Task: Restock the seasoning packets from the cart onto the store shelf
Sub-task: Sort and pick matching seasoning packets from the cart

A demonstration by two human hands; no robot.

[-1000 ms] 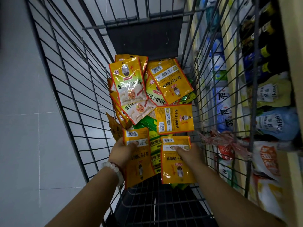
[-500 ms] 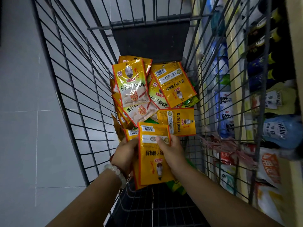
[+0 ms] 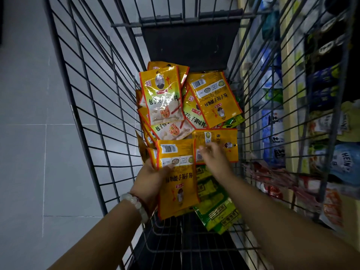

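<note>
Several light, slippery seasoning packets [image 3: 178,178] stacking in my left hand [image 3: 150,181], thumb pinching; right hand [image 3: 213,158] reaching, fingers loose, toward the next packet's [image 3: 218,145] edge.

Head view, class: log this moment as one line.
phase: gathering | left hand: holds stack of yellow packets | right hand: reaching to yellow packet in cart | shelf: not yet stocked

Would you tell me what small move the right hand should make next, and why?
Probably pinch the sideways yellow packet and lift it onto the stack gripped by the left hand. The right hand hovers right over that packet with nothing visibly held.
</note>
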